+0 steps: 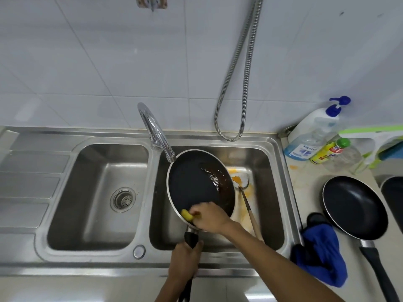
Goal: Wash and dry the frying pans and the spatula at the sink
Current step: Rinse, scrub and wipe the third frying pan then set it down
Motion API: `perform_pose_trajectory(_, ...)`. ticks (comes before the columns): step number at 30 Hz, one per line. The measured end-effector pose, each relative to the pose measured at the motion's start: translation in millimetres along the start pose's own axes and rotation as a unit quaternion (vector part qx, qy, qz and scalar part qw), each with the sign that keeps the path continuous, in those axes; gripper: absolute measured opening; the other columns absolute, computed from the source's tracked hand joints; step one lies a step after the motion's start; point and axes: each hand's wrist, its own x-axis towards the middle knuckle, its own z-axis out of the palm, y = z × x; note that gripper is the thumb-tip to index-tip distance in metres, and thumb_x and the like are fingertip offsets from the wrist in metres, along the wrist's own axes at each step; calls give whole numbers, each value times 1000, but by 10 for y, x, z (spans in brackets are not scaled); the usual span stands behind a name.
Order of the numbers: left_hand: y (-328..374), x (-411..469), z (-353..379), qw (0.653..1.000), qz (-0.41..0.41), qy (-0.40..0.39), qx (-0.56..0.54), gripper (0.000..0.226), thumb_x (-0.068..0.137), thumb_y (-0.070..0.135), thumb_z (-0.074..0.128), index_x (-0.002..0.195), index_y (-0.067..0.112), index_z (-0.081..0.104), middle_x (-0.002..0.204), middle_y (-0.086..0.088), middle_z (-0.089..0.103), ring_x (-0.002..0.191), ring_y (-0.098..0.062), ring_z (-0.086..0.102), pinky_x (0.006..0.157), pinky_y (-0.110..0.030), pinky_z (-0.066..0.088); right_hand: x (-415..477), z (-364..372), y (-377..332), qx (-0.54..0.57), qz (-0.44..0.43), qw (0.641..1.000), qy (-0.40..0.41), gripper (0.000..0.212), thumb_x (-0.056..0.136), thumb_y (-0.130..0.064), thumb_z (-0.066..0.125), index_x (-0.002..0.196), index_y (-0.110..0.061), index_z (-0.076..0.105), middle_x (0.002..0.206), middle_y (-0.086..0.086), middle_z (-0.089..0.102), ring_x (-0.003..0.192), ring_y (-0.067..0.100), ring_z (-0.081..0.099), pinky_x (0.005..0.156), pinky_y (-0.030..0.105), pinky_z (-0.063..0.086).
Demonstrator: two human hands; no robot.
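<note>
White tiles back a steel double sink (87, 264). Over its right basin, the left hand (185, 256) grips the black handle of a frying pan (192, 184), and the handle points back toward the person. The right hand (210, 216) pinches a yellow sponge (187, 215) against the pan's near rim. Brown residue (221, 177) clings to the pan's far right side, beyond that hand, so the scrubbing likely has to travel away from the body. A spatula (242, 182) lies in the basin just right of the pan. A second frying pan (355, 207) sits on the worktop (305, 182).

Dirty pan (192, 184) tilted, stained spatula (242, 180) beside
</note>
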Motion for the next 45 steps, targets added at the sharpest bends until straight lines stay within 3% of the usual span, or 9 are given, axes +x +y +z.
perform_pose_trajectory(3,96,-53,0,997,-4,-33,-64,50,93,33,69,50,16,50,45,-6,50,38,-21,47,48,-32,43,291,-120,-293,27,-67,994,76,9,81,-28,60,88,-24,57,94,4,62,89,34,61,76,46,53)
perform_pose_trajectory(5,147,-87,-6,994,-10,-49,-96,49,95,30,67,51,16,48,45,-5,45,35,-18,40,44,-27,38,533,-245,-386,-1,-71,992,107,17,84,-24,65,99,-27,59,104,4,58,96,35,59,77,44,52)
perform_pose_trajectory(9,159,-145,10,989,-8,-69,-128,48,94,31,69,54,15,47,47,-7,41,35,-17,38,41,-25,35,992,-607,-227,-131,-23,975,176,40,86,-15,64,124,-25,56,124,6,52,111,37,51,83,44,48)
perform_pose_trajectory(16,78,-106,-139,981,-2,-80,-176,52,97,26,67,52,20,41,47,-3,32,36,-17,29,41,-24,29,685,-920,543,-329,72,928,161,43,87,-14,61,128,-23,55,125,3,55,117,34,51,92,42,45)
perform_pose_trajectory(23,155,-35,-77,981,-12,-91,-173,51,97,23,64,50,18,44,45,-5,37,35,-18,34,41,-24,32,-52,-330,349,-115,77,989,44,22,86,-31,61,107,-27,67,105,2,69,101,27,66,77,31,48)
perform_pose_trajectory(26,163,-55,24,983,-16,-100,-152,43,95,22,64,57,15,46,46,-5,40,35,-17,35,40,-25,34,42,-132,18,-40,15,998,45,18,90,-32,58,106,-30,66,114,4,65,105,33,62,83,38,51)
perform_pose_trajectory(31,151,-125,84,983,-26,-110,-143,51,95,27,67,49,16,46,47,-9,41,35,-19,38,42,-26,36,570,-105,-284,-100,-28,987,122,37,87,-17,62,121,-27,55,121,6,52,109,37,53,85,46,50)
perform_pose_trajectory(40,95,-101,-32,972,-38,-115,-203,48,95,26,69,55,15,44,48,-6,35,35,-18,33,40,-24,31,657,-480,155,-255,147,948,120,39,97,-19,50,136,-18,49,133,15,50,120,40,49,90,49,47)
perform_pose_trajectory(45,204,-18,-75,973,-39,-107,-200,54,98,21,62,47,17,44,44,-5,35,34,-18,33,40,-23,30,155,-230,160,-111,37,992,37,32,88,-21,61,119,-22,58,121,10,56,112,35,58,88,39,49)
